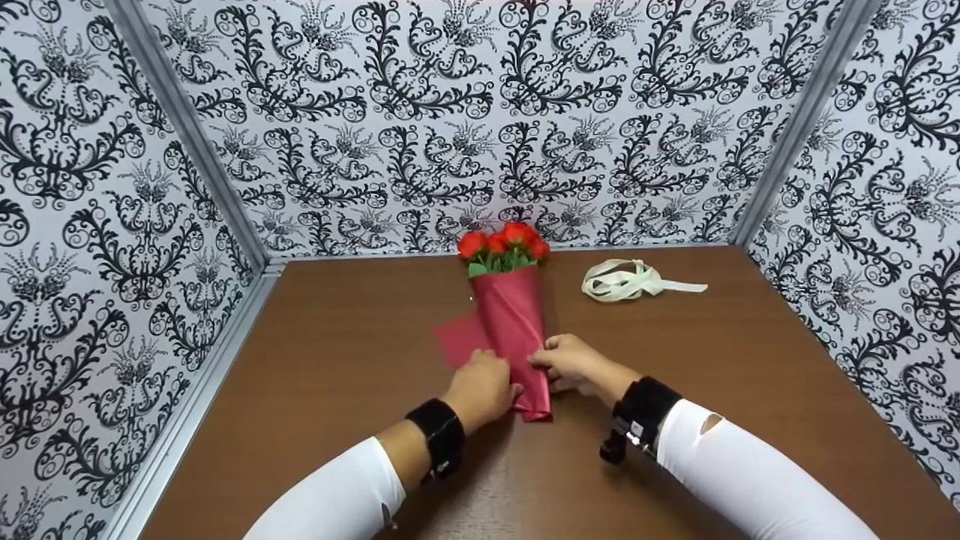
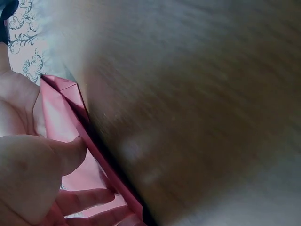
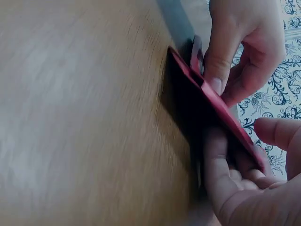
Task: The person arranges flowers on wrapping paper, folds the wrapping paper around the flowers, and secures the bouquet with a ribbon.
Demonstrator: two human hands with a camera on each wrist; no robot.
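Note:
A bouquet of red flowers (image 1: 504,244) with green leaves lies on the table, wrapped in red wrapping paper (image 1: 510,304) that narrows towards the person. My left hand (image 1: 482,386) holds the paper's lower left side. Its thumb (image 2: 73,153) lies against the paper edge in the left wrist view. On the opposite side, my right hand (image 1: 576,364) grips the lower wrap, with curled fingers (image 3: 216,155) under the paper and the thumb above. A loose flap of paper (image 1: 459,339) sticks out at the left. The stems are hidden inside the wrap.
A loosely coiled cream ribbon (image 1: 622,281) lies at the back right of the brown table (image 1: 352,330), its tail pointing right. Patterned white-and-black panels (image 1: 480,135) with grey frame posts enclose the back and sides.

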